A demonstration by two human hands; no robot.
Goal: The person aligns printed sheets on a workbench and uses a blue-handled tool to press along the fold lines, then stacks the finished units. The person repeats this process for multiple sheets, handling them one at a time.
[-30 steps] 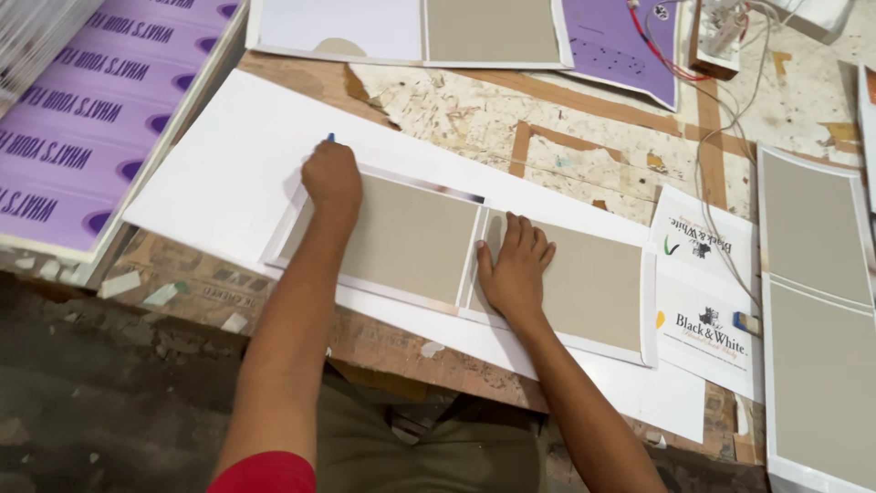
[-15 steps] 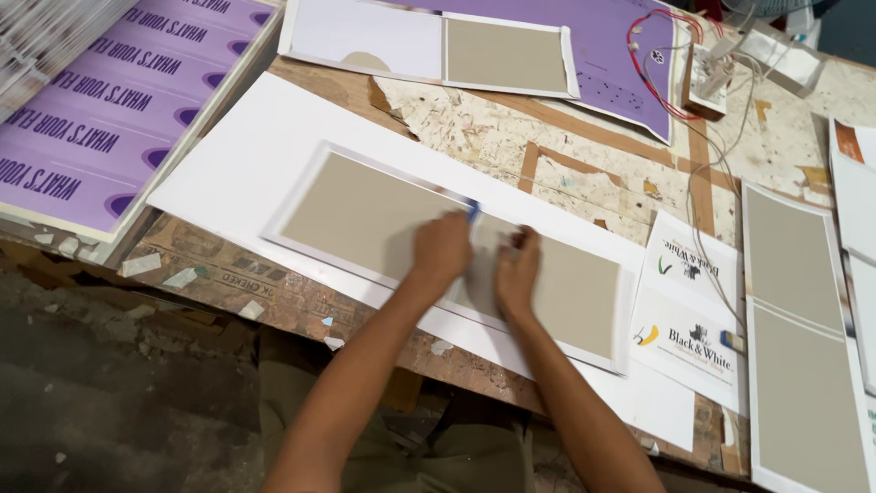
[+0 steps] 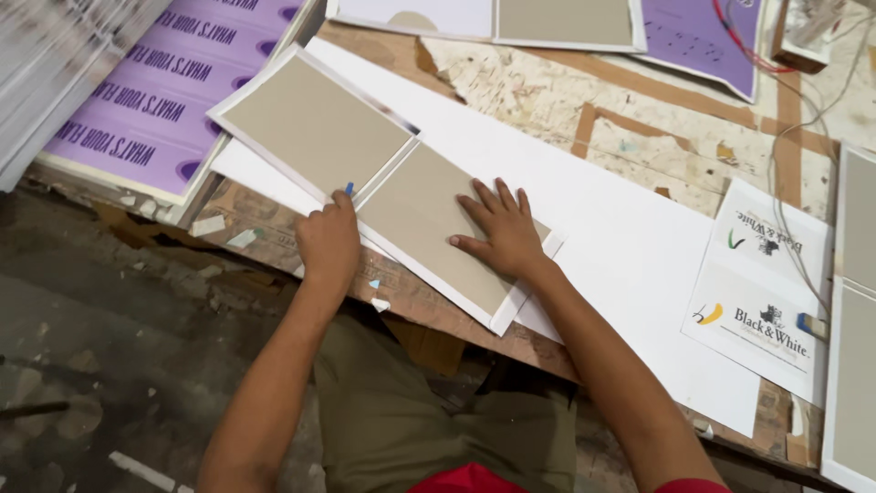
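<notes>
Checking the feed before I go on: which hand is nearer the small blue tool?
Left. The left hand is closed around the small blue tool, its tip showing above the fist. The right hand lies flat on the grey board, off to the side.

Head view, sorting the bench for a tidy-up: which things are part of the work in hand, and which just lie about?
In hand:
- left hand gripping a small blue tool
- right hand flat on the grey board cover
- white sheet under it

Lying about:
- purple printed sheets
- printed paper with logos
- grey boards at the right edge
- red cable
</notes>
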